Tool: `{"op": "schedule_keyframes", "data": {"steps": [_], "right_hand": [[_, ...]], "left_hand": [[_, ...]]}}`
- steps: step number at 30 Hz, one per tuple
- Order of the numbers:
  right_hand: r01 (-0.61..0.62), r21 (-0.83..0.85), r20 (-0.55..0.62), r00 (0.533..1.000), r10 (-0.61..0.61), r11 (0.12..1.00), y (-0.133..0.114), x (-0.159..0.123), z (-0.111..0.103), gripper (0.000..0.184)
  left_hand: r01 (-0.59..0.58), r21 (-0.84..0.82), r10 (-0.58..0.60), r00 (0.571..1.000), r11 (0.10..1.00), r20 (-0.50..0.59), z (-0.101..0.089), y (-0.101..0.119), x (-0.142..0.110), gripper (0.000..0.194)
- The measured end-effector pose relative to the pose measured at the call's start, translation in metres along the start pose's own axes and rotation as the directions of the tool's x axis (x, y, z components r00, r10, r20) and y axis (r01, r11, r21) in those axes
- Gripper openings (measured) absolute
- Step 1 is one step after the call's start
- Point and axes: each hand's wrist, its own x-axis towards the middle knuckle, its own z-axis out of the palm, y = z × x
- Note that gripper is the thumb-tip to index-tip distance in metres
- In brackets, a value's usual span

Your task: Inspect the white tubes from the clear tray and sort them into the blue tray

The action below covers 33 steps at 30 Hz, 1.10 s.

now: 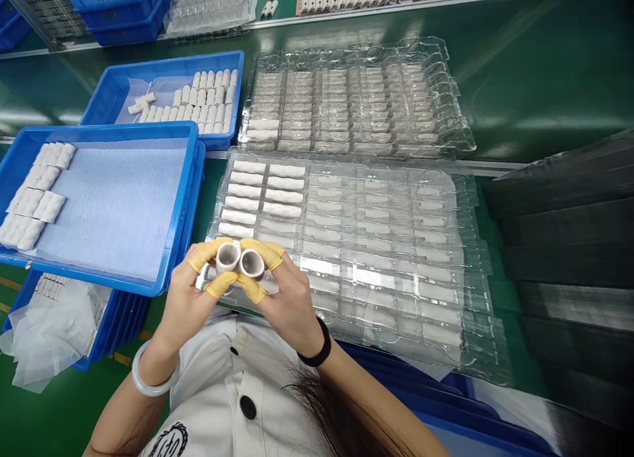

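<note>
My left hand (193, 295) pinches a white hollow tube (228, 256) between thumb and fingers, its open end facing me. Beside it, a second white tube (252, 264) sits in the pinch of my right hand (284, 298). Yellow finger cots cover the gripping fingertips on both hands. The two tubes are close together, over the near left corner of a clear plastic tray (327, 179). White pieces (284, 196) lie in that tray's two left columns; the other slots look bare.
At left, a blue bin (119, 206) holds white pieces (30, 203) along its left side. Another blue bin (163, 67) with upright white pieces stands behind it. A second clear tray (347, 107) lies beyond the first. Dark stacked material (569, 246) borders the right.
</note>
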Motion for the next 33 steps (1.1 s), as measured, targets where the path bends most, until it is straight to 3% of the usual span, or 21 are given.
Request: {"op": "schedule_keyframes", "data": {"steps": [2, 3, 5, 7, 9, 12, 17, 25, 30, 33], "right_hand": [[-0.289, 0.284, 0.127, 0.956, 0.263, 0.914, -0.003, 0.003, -0.005, 0.032], [-0.436, 0.429, 0.232, 0.899, 0.370, 0.791, -0.004, 0.005, -0.008, 0.036], [-0.637, 0.618, 0.450, 0.767, 0.457, 0.461, -0.005, 0.009, -0.013, 0.043], [-0.708, 0.684, 0.581, 0.673, 0.458, 0.174, -0.003, 0.013, -0.015, 0.039], [-0.702, 0.711, 0.634, 0.613, 0.472, -0.045, 0.001, 0.015, -0.015, 0.030], [-0.636, 0.724, 0.668, 0.547, 0.505, -0.268, 0.007, 0.018, -0.011, 0.032], [-0.580, 0.724, 0.680, 0.513, 0.523, -0.372, 0.005, 0.020, -0.007, 0.046], [-0.573, 0.722, 0.681, 0.489, 0.545, -0.389, 0.000, 0.023, -0.007, 0.047], [-0.583, 0.712, 0.692, 0.486, 0.534, -0.392, 0.002, 0.023, -0.006, 0.046], [-0.577, 0.719, 0.684, 0.490, 0.540, -0.388, 0.003, 0.021, -0.005, 0.046]], "left_hand": [[0.289, -0.269, -0.269, 0.957, 0.919, 0.110, 0.000, 0.005, 0.003, 0.034], [0.417, -0.388, -0.366, 0.909, 0.822, 0.200, 0.000, 0.007, 0.004, 0.034], [0.593, -0.555, -0.475, 0.803, 0.583, 0.360, 0.001, 0.009, 0.008, 0.029], [0.669, -0.652, -0.555, 0.713, 0.357, 0.428, 0.004, 0.011, 0.011, 0.019], [0.664, -0.723, -0.648, 0.638, 0.190, 0.416, 0.008, 0.013, 0.015, 0.022], [0.603, -0.793, -0.731, 0.579, 0.083, 0.363, 0.013, 0.018, 0.018, 0.037], [0.575, -0.816, -0.759, 0.554, 0.053, 0.341, 0.015, 0.023, 0.020, 0.047], [0.540, -0.841, -0.760, 0.559, 0.031, 0.332, 0.018, 0.029, 0.020, 0.050], [0.536, -0.844, -0.785, 0.532, 0.020, 0.319, 0.018, 0.031, 0.020, 0.048], [0.517, -0.856, -0.772, 0.551, 0.018, 0.317, 0.018, 0.029, 0.018, 0.045]]}}
